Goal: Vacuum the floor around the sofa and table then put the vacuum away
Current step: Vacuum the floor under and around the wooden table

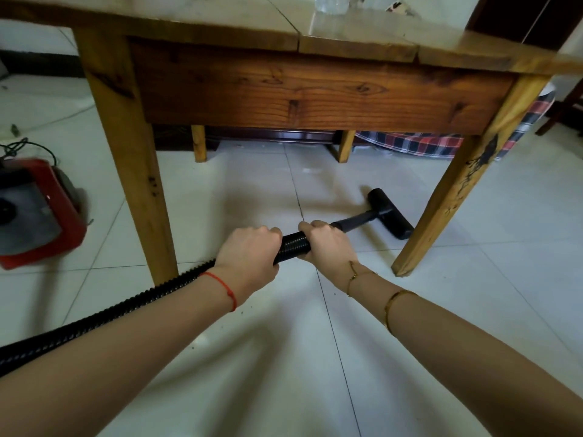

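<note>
The vacuum's black ribbed hose (104, 313) runs across the white tiled floor (410, 310) from the lower left edge of the view up to the hands, passing just beside the desk's near left leg (132, 171). Both hands clamp it from above, knuckles up. The left hand (249, 253) has its fingers curled round the corrugated part; a red string bracelet (222, 287) circles that wrist. The right hand (328, 244) grips just ahead of it, where the ribbing ends and a smooth black tube (355, 223) begins; thin gold bracelets (394, 302) sit on that forearm.

The tube is short and rigid and joins a wide black floor head (391, 214) as a T. The head lies flat on the tiles under the wooden desk (315, 89), near its right front leg (454, 197), set at a slant to the tile seams.

The vacuum body (34, 212), red with a dark grey top panel, sits on the floor left of the desk's left leg, blurred. A dark cord (19, 146) loops behind it.

Beyond the desk's far legs, a red, white and dark plaid cloth (441, 143) hangs to the floor. A clear glass object (331, 3) stands on the desk top at the upper edge, cut off by the frame.
</note>
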Demonstrator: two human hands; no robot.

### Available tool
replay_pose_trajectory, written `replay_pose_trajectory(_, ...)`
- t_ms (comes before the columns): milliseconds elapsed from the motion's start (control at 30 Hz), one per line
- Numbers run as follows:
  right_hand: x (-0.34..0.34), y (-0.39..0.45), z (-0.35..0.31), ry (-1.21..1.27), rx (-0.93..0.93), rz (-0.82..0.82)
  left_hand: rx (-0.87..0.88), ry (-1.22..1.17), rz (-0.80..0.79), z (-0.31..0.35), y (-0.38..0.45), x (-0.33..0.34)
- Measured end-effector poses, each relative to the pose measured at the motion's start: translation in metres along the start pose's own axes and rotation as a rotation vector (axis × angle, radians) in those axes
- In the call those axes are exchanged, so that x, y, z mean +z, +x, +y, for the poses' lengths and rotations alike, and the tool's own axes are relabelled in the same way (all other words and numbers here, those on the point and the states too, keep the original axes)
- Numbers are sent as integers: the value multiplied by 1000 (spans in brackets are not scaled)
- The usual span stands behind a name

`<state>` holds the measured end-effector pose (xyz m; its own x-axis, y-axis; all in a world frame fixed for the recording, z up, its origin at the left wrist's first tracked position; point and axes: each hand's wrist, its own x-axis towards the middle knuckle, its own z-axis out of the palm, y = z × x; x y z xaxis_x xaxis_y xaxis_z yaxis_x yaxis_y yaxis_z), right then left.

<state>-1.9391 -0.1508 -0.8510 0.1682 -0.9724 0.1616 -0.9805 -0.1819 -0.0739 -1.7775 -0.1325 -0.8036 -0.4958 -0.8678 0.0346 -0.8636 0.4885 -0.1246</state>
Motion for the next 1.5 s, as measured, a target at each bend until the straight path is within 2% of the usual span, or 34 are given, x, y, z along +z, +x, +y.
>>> replay_pose_trajectory(333,-15,17,-92,69,-204,-39,-126,24,17,-72,-65,-10)
replay_pose_trajectory(600,-11,34,-129,131,-252,-25,-179,37,4,-105,-82,-12)
replay_pose_trajectory(800,12,48,-88,82,-285,7,-163,9,-6,-83,-51,5)
replay_pose_trajectory(1167,41,103,34,-42,-351,-115,-161,-86,-23,-23,59,42)
replay_pose_trajectory(1300,45,123,63,7,-304,-187,-159,-91,-9,-8,90,48)
replay_pose_trajectory(1500,51,128,69,154,-356,-237,-184,-96,-16,-5,93,47)
